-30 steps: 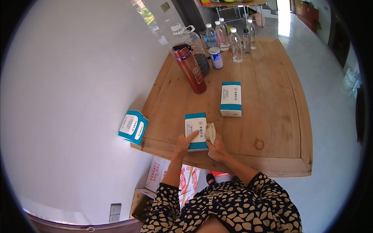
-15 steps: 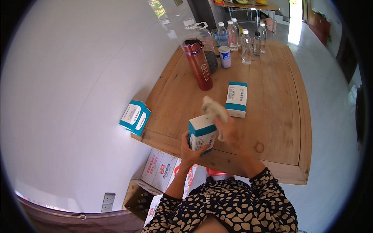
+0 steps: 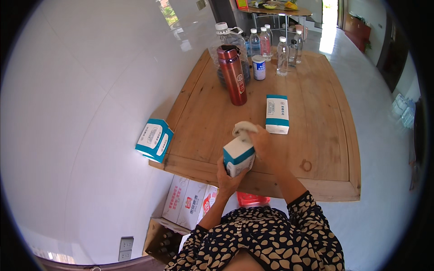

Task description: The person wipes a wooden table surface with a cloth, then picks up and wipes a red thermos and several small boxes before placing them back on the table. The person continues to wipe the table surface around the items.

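Note:
My left hand (image 3: pixel 228 181) grips a white and teal carton box (image 3: pixel 239 154) from its left and lower side, holding it tilted near the table's front edge. In my right hand (image 3: pixel 263 143) is a crumpled off-white cloth (image 3: pixel 244 128), bunched at the top of that box. Whether the cloth touches the box is hard to tell. A matching white and teal box (image 3: pixel 277 114) lies flat on the wooden table (image 3: pixel 316 135), beyond my right hand. Another teal and white box (image 3: pixel 154 140) stands at the table's left edge by the wall.
A red thermos flask (image 3: pixel 233 77) stands in front of a big clear jug (image 3: pixel 224 40). Beside them are a small white and blue can (image 3: pixel 258 67) and several clear bottles (image 3: pixel 282 58). Printed cartons (image 3: pixel 186 198) and an open carton of bottles (image 3: pixel 156 237) sit below the table's left front.
My right hand has drawn the cloth slightly down and closer to the top of the held box. The box has shifted a little rightward. The view has moved slightly.

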A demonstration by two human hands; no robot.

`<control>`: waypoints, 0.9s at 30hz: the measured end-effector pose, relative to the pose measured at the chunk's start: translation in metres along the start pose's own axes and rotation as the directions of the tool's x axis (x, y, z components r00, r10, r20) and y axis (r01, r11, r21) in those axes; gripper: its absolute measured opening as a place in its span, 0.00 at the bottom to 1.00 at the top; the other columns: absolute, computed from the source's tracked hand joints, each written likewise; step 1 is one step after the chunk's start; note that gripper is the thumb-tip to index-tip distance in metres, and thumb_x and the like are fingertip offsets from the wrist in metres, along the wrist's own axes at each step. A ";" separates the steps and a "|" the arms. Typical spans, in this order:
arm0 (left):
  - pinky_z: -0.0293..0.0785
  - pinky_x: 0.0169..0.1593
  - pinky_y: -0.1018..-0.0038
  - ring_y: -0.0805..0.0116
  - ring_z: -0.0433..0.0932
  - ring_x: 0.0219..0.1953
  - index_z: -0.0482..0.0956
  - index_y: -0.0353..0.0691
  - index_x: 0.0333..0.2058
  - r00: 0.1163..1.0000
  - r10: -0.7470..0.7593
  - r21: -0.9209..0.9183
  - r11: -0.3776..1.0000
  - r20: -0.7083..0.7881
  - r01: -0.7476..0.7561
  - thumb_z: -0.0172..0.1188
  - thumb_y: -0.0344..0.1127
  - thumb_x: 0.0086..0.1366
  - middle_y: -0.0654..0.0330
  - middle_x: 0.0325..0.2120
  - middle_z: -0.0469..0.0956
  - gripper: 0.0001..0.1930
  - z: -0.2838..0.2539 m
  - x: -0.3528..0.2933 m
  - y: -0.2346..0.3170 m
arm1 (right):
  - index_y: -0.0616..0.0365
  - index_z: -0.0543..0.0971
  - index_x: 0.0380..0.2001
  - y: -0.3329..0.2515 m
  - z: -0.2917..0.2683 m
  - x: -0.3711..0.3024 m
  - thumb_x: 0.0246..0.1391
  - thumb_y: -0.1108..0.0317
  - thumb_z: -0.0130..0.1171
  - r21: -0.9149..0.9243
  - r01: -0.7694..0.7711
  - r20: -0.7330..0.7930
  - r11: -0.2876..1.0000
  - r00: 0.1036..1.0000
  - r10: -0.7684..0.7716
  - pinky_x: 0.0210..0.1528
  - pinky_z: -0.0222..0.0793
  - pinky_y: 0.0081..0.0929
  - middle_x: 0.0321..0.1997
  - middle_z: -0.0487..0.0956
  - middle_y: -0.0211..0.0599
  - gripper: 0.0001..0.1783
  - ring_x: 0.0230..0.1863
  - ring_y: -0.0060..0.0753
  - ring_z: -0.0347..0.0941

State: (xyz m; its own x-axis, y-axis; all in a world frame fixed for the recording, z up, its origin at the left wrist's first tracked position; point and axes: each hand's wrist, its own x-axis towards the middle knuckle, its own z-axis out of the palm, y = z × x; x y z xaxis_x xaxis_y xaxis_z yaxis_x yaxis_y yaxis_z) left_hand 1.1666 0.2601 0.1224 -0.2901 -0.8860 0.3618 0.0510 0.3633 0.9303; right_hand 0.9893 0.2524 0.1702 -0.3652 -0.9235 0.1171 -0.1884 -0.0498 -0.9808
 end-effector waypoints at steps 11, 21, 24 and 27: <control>0.78 0.44 0.71 0.67 0.77 0.42 0.66 0.36 0.52 0.896 -0.444 -0.647 0.686 -0.012 0.331 0.59 0.30 0.63 0.55 0.45 0.76 0.20 -0.061 0.018 -0.020 | 0.63 0.62 0.60 0.032 0.093 -0.079 0.57 0.64 0.55 -0.020 0.195 -0.061 0.981 0.979 -0.196 0.55 0.62 0.28 0.51 0.70 0.41 0.30 0.52 0.32 0.66; 0.77 0.47 0.69 0.65 0.78 0.44 0.67 0.33 0.53 0.892 -0.410 -0.636 0.640 0.190 0.430 0.57 0.31 0.64 0.53 0.44 0.77 0.20 -0.093 0.020 -0.006 | 0.65 0.61 0.60 -0.032 0.079 -0.082 0.46 0.66 0.67 0.244 -0.017 0.171 0.970 0.985 -0.026 0.53 0.67 0.24 0.51 0.73 0.42 0.40 0.52 0.29 0.68; 0.74 0.48 0.73 0.68 0.75 0.45 0.63 0.34 0.57 0.942 -0.310 -0.509 0.794 0.129 0.331 0.58 0.30 0.64 0.55 0.44 0.75 0.24 -0.089 0.023 -0.003 | 0.65 0.62 0.59 -0.023 0.094 -0.084 0.42 0.67 0.68 0.306 0.067 0.028 0.950 0.996 -0.079 0.52 0.67 0.28 0.50 0.72 0.45 0.40 0.52 0.32 0.69; 0.72 0.49 0.75 0.68 0.70 0.49 0.58 0.37 0.59 0.975 -0.123 -0.301 0.952 -0.183 0.064 0.58 0.29 0.64 0.58 0.44 0.71 0.27 -0.073 0.026 0.033 | 0.63 0.66 0.55 -0.027 0.101 -0.083 0.38 0.68 0.67 -0.206 0.286 -0.206 0.936 0.922 -0.328 0.49 0.68 0.36 0.48 0.72 0.48 0.38 0.49 0.41 0.70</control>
State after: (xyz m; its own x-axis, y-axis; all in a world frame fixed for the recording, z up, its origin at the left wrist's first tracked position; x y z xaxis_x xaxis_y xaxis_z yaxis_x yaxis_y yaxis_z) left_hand 1.2303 0.2280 0.1673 -0.1142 -0.9616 0.2495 0.3176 0.2027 0.9263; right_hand 1.1168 0.2924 0.1715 -0.4631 -0.7567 0.4614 -0.4690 -0.2324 -0.8520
